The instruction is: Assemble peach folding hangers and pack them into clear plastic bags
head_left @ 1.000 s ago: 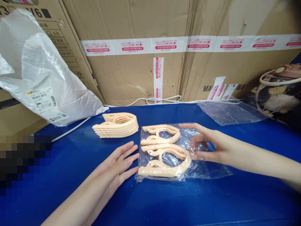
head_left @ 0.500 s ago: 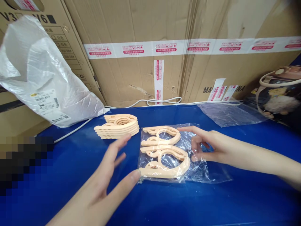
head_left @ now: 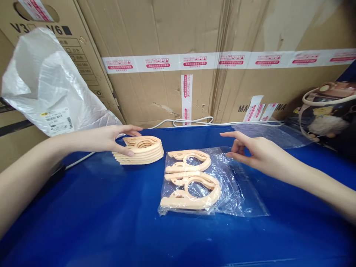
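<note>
My left hand is at a stack of peach-coloured folding hangers. Its thumb lies over the near side of the stack and its fingers reach along the far side, spread apart; no firm grip shows. To the right, a clear plastic bag lies flat with folded hangers of the same colour inside, in two groups one above the other. My right hand hovers by the bag's upper right, index finger stretched out, thumb apart, other fingers curled, holding nothing.
Large cardboard boxes stand behind the blue table surface. A white mailing bag leans at the left. A white cable runs along the back. Another clear plastic bag and a dark bag with a fluffy charm are at the right.
My left hand has moved from the bag's left edge up and left to the hanger stack. My right hand has come off the bag and risen slightly. The bagged hangers stay on the table.
</note>
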Demonstrator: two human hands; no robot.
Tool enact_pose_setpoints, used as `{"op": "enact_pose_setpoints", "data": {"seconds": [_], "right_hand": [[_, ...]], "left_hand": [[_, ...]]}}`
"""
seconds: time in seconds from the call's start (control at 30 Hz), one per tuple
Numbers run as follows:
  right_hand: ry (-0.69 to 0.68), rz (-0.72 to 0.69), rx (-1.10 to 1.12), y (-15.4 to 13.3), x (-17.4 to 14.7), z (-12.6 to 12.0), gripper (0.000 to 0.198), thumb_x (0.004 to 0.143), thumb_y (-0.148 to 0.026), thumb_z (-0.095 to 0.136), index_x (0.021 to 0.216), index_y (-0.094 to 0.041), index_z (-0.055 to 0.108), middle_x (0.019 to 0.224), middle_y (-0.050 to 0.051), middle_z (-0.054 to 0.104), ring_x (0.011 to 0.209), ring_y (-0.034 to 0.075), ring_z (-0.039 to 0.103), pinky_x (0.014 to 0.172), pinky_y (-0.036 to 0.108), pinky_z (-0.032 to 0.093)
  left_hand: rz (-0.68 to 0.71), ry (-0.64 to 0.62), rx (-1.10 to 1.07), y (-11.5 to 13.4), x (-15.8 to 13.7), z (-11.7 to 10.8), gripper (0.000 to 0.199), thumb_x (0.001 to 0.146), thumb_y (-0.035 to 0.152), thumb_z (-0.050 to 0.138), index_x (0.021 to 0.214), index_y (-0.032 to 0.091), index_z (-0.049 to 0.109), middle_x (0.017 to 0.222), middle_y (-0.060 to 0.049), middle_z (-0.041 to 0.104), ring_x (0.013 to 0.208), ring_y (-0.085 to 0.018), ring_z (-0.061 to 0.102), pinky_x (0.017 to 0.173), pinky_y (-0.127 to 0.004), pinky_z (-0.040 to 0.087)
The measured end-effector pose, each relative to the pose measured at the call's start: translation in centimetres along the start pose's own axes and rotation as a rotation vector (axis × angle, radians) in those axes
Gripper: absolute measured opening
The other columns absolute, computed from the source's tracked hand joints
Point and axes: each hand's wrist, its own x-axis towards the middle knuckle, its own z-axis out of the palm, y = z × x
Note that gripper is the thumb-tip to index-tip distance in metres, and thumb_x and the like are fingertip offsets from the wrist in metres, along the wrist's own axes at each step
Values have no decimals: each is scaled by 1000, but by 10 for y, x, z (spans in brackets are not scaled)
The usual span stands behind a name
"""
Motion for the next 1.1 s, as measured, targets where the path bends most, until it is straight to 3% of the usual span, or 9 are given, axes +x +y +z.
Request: {"op": "enact_pose_setpoints", "data": {"seconds": [0.13, 0.23, 0.3, 0.4, 0.47, 0.67, 0.8, 0.9, 1.1], "right_hand": [[45, 20, 19, -5, 0, -4, 44, 95, -40, 51, 135, -22, 48, 78, 2, 70, 62, 19, 63, 59, 32, 43], [118, 21, 60, -10, -1, -5, 42, 95, -42, 53, 132, -21, 51, 75, 1, 68, 60, 18, 60, 58, 32, 42], [181, 0, 121, -18, -4, -4, 40, 95, -44, 53, 127, -21, 54, 76, 1, 66, 61, 17, 59, 58, 31, 43], [205, -36, 291, -34, -10, -1, 36, 96, -48, 52, 124, -24, 56, 87, 2, 67, 69, 16, 61, 61, 29, 48], [174, -66, 378, -43, -15, 1, 39, 96, -49, 52, 129, -27, 52, 101, 3, 68, 78, 17, 63, 64, 29, 51], [127, -313, 242, -50, -21, 6, 68, 85, -47, 71, 143, -31, 38, 139, 7, 53, 121, 25, 57, 96, 36, 52], [81, -287, 313, -49, -20, 7, 71, 83, -44, 74, 143, -34, 37, 137, 5, 55, 119, 25, 60, 96, 35, 54], [65, -219, 349, -40, -17, -3, 74, 79, -45, 76, 142, -34, 38, 137, 6, 57, 118, 28, 62, 97, 39, 55], [64, -70, 291, 22, -15, -46, 78, 76, -47, 77, 144, -37, 39, 134, 6, 59, 121, 34, 60, 93, 41, 58]], "left_hand": [[-11, -73, 1, -8, 6, -6, 54, 87, 41, 42, 134, 16, 53, 126, 6, 64, 114, -19, 63, 101, -41, 46], [-16, -24, -15, 2, 4, -8, 59, 89, 45, 38, 139, 14, 45, 130, 4, 58, 123, -23, 57, 105, -47, 40], [55, 59, -60, 20, 0, -6, 56, 92, 40, 36, 140, 12, 41, 136, 1, 53, 127, -25, 53, 108, -49, 38], [309, 179, -139, 59, -10, 9, 74, 78, 42, 69, 141, 15, 41, 137, -9, 53, 121, -29, 56, 105, -42, 47], [442, 187, -185, 86, -16, 24, 76, 78, 36, 71, 143, 18, 38, 137, -11, 53, 120, -28, 57, 106, -42, 47], [549, 315, -305, 131, -27, 73, 72, 80, 31, 69, 141, 14, 35, 131, -13, 55, 120, -26, 53, 105, -42, 43], [523, 308, -385, 130, -27, 88, 75, 84, 39, 70, 145, 19, 31, 137, -11, 51, 124, -25, 51, 107, -41, 42], [473, 223, -338, 120, -26, 89, 89, 85, 54, 68, 152, 22, 19, 153, -13, 36, 140, -28, 36, 115, -47, 35], [399, 28, -254, 96, -23, 88, 81, 94, 60, 51, 156, 24, 12, 163, -11, 21, 150, -30, 20, 120, -53, 26]]}}
